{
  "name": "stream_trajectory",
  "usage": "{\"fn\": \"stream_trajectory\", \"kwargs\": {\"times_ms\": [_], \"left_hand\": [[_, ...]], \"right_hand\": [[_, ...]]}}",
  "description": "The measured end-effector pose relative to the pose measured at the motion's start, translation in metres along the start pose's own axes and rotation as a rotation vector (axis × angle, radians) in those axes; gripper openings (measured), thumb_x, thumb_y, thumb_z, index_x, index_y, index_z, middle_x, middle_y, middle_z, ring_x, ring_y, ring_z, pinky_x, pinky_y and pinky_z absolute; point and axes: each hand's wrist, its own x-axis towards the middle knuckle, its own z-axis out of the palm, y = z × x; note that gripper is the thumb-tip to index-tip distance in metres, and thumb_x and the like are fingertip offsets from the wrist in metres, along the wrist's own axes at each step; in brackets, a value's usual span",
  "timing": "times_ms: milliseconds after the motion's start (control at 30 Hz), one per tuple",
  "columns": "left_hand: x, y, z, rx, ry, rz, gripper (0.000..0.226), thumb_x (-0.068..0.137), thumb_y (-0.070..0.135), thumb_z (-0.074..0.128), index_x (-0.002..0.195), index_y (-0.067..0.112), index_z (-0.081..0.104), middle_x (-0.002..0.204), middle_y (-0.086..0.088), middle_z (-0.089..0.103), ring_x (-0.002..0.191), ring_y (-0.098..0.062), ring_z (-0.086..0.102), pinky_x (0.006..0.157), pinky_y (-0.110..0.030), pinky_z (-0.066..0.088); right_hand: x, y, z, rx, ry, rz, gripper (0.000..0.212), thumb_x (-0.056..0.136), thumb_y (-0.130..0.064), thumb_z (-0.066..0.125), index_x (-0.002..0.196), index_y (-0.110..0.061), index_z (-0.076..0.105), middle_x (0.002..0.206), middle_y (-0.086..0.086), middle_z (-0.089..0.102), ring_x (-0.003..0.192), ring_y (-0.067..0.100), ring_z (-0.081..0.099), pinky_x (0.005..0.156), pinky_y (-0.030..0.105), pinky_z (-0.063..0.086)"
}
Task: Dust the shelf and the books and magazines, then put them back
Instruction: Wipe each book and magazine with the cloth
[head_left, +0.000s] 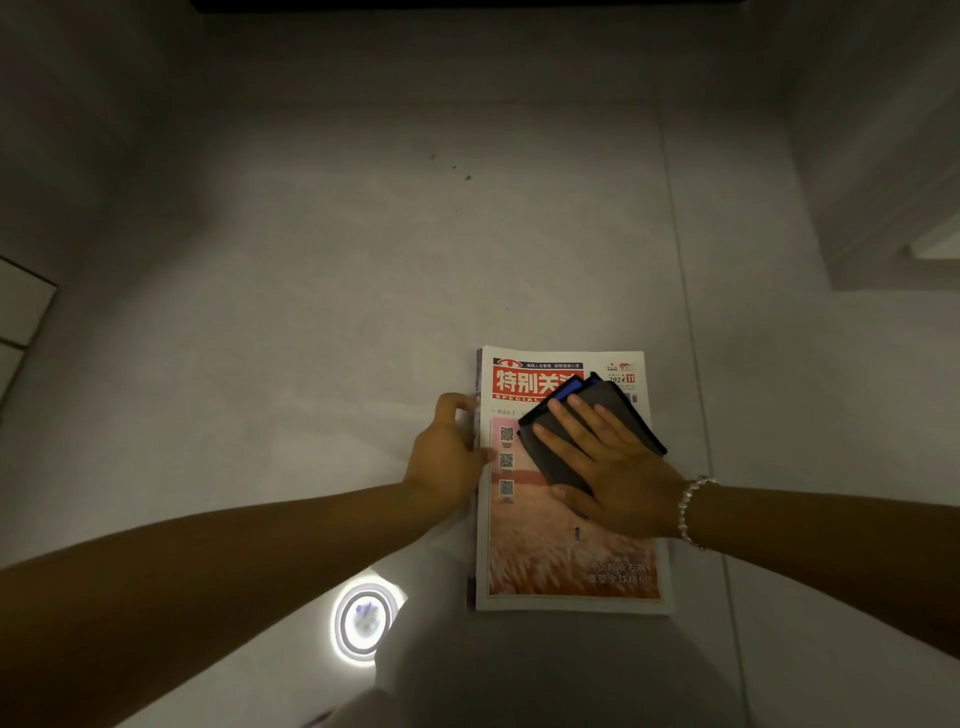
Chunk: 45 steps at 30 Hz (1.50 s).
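A magazine (571, 561) with a red title block and an orange field picture lies flat on the grey floor, on top of a small stack. My right hand (608, 462) lies flat, fingers straight, pressing a dark folded cloth (618, 402) with a blue edge onto the cover's upper half. My left hand (447, 447) grips the stack's left edge near the spine, fingers curled round it.
Grey tiled floor (311, 312) all round, with a ceiling lamp's reflection (363, 621) near my left forearm. A white cabinet edge (21, 306) shows at far left and a white wall corner (883, 234) at upper right. A few dark specks (467, 177) lie farther out.
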Motion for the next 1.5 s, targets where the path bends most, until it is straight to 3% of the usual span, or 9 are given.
{"fn": "stream_trajectory", "kwargs": {"times_ms": [200, 400, 534, 601, 901, 1001, 1201, 1401, 1501], "left_hand": [[-0.001, -0.002, 0.004, -0.120, 0.055, -0.055, 0.026, 0.091, 0.007, 0.060, 0.111, 0.018, 0.047, 0.116, -0.007, 0.063, 0.095, -0.018, 0.062, 0.081, -0.038, 0.054], [0.003, 0.007, 0.005, -0.366, 0.101, -0.248, 0.022, 0.087, 0.006, 0.065, 0.108, 0.007, 0.058, 0.105, -0.008, 0.066, 0.075, -0.017, 0.064, 0.053, -0.024, 0.056], [0.007, 0.009, 0.001, -0.224, 0.085, -0.245, 0.006, 0.087, 0.010, 0.067, 0.085, 0.010, 0.061, 0.107, -0.012, 0.068, 0.093, -0.029, 0.067, 0.086, -0.044, 0.056], [0.009, 0.011, -0.002, -0.170, 0.074, -0.230, 0.007, 0.086, 0.011, 0.068, 0.084, 0.009, 0.061, 0.108, -0.012, 0.068, 0.096, -0.030, 0.067, 0.088, -0.044, 0.055], [0.009, 0.008, -0.002, -0.052, -0.155, -0.319, 0.032, 0.087, 0.006, 0.064, 0.119, 0.006, 0.062, 0.115, -0.012, 0.066, 0.089, -0.025, 0.068, 0.067, -0.031, 0.057], [0.012, 0.009, -0.006, -0.049, -0.191, -0.309, 0.030, 0.086, 0.006, 0.066, 0.116, 0.003, 0.063, 0.112, -0.012, 0.067, 0.079, -0.020, 0.065, 0.055, -0.023, 0.055], [0.016, 0.002, -0.011, -0.091, -0.220, -0.266, 0.024, 0.085, 0.001, 0.066, 0.108, -0.002, 0.065, 0.091, -0.007, 0.067, 0.070, -0.018, 0.067, 0.055, -0.023, 0.056], [0.018, -0.005, -0.014, -0.175, -0.226, -0.257, 0.019, 0.083, -0.003, 0.066, 0.102, -0.007, 0.065, 0.088, -0.016, 0.070, 0.069, -0.021, 0.069, 0.061, -0.030, 0.060], [0.016, -0.005, -0.013, -0.158, -0.236, -0.248, 0.017, 0.085, -0.002, 0.065, 0.102, -0.002, 0.066, 0.084, -0.009, 0.070, 0.067, -0.017, 0.069, 0.057, -0.025, 0.059]], "right_hand": [[0.001, 0.001, 0.002, -0.015, 0.009, -0.004, 0.066, 0.097, -0.058, 0.016, 0.148, -0.017, 0.024, 0.153, 0.014, 0.025, 0.141, 0.033, 0.021, 0.115, 0.040, 0.003], [0.002, 0.000, 0.000, -0.025, 0.000, 0.001, 0.066, 0.097, -0.057, 0.013, 0.147, -0.016, 0.027, 0.150, 0.015, 0.031, 0.138, 0.033, 0.026, 0.113, 0.041, 0.006], [0.002, 0.001, 0.000, -0.029, -0.015, -0.012, 0.066, 0.097, -0.057, 0.014, 0.148, -0.016, 0.025, 0.151, 0.015, 0.029, 0.141, 0.033, 0.022, 0.114, 0.041, 0.005], [0.002, 0.001, 0.001, -0.028, -0.024, -0.008, 0.066, 0.097, -0.058, 0.015, 0.148, -0.016, 0.024, 0.152, 0.014, 0.027, 0.141, 0.031, 0.018, 0.115, 0.040, 0.001], [0.001, 0.002, 0.000, -0.004, -0.007, -0.015, 0.063, 0.097, -0.057, 0.016, 0.148, -0.020, 0.023, 0.153, 0.010, 0.025, 0.141, 0.029, 0.021, 0.117, 0.043, 0.010], [0.010, 0.005, -0.004, 0.056, -0.032, 0.057, 0.065, 0.096, -0.058, 0.015, 0.149, -0.020, 0.020, 0.155, 0.008, 0.018, 0.143, 0.027, 0.016, 0.118, 0.043, 0.011], [0.052, -0.007, -0.016, 0.106, -0.094, 0.249, 0.068, 0.091, -0.058, 0.003, 0.148, -0.025, -0.012, 0.156, 0.001, -0.019, 0.138, 0.018, -0.027, 0.108, 0.031, -0.024], [0.079, -0.020, -0.031, 0.039, -0.174, -0.023, 0.060, 0.101, -0.045, 0.018, 0.147, -0.028, -0.016, 0.155, -0.004, -0.020, 0.143, 0.021, -0.021, 0.112, 0.034, -0.018], [0.082, 0.000, -0.035, 0.030, -0.180, 0.031, 0.058, 0.101, -0.047, 0.016, 0.148, -0.031, -0.013, 0.157, -0.004, -0.017, 0.144, 0.020, -0.017, 0.112, 0.033, -0.017]]}}
